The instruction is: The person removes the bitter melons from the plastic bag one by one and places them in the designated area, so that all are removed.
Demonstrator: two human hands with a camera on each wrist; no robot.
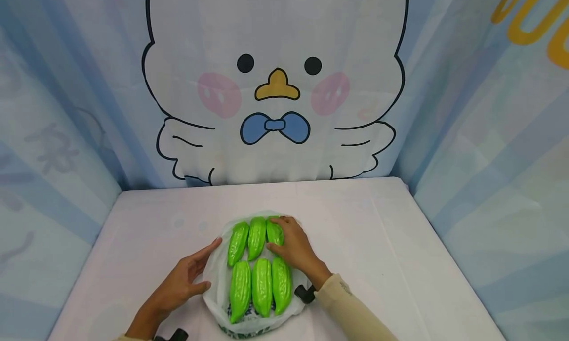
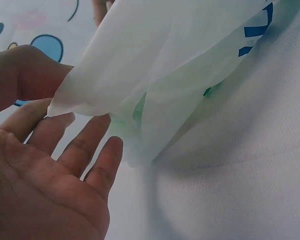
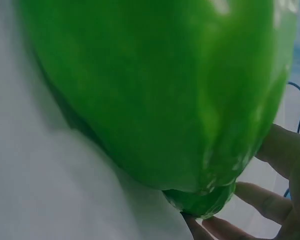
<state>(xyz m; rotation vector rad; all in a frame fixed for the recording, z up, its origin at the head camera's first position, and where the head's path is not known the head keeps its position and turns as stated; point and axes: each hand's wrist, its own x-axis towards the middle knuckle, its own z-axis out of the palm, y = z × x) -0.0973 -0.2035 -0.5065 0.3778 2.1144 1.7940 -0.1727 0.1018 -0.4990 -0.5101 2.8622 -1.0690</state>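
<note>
Several glossy green bitter gourds, apparently plastic, lie in two rows on a white plastic bag (image 1: 215, 286). My right hand (image 1: 295, 244) holds the back-right bitter gourd (image 1: 274, 233), thumb on its near left side and fingers over its far end. Another bitter gourd (image 3: 160, 90) fills most of the right wrist view, hiding much of the held one. At the bag's left edge, my left hand (image 1: 180, 284) has its thumb and fingers spread apart. In the left wrist view, the bag's loose edge (image 2: 115, 60) touches the fingertips of the left hand (image 2: 45, 185).
A pale cloth covers the table (image 1: 378, 252) under the bag. Behind it hangs a curtain (image 1: 275, 34) with a cartoon bird, and blue-white curtains (image 1: 498, 173) stand along both sides. A black wrist-camera piece (image 1: 304, 294) is by the right cuff.
</note>
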